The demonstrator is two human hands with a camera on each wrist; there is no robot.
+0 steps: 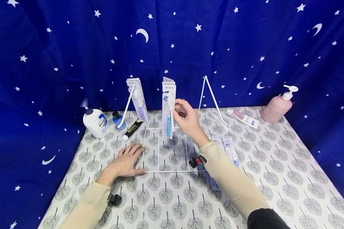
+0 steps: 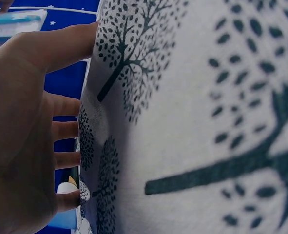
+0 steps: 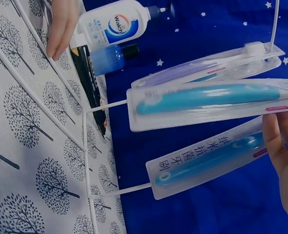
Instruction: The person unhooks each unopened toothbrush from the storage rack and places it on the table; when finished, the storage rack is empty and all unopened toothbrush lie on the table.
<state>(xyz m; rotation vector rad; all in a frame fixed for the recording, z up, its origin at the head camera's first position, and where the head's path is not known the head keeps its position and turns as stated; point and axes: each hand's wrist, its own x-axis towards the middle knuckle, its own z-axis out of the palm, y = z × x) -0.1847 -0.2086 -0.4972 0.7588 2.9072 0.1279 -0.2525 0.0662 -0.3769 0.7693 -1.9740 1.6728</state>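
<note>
A person's two sleeves reach over the table (image 1: 166,206) from its near edge. Several toothbrush packs (image 1: 231,149) lie right of centre, partly hidden by the right forearm. The left hand (image 1: 129,160) rests on the table with its fingers spread and straight, its thumb by the near left corner of a white wire rack (image 1: 176,171). Beyond, well apart from it, the right hand (image 1: 189,119) pinches the edge of a blue toothbrush pack (image 1: 168,127), which is upright at the rack's middle arm, with more packs close behind. Purple packs (image 1: 139,101) hang at the left arm.

Toward the table's far left corner are a black tube (image 1: 132,129), a white pump bottle (image 1: 96,123) and a blue bottle (image 1: 116,119). Toward the far right corner lie a white-and-pink tube (image 1: 242,118) and, upright, a pink pump bottle (image 1: 276,109). Past the far edge hangs a blue curtain (image 1: 183,57) with moons and stars.
</note>
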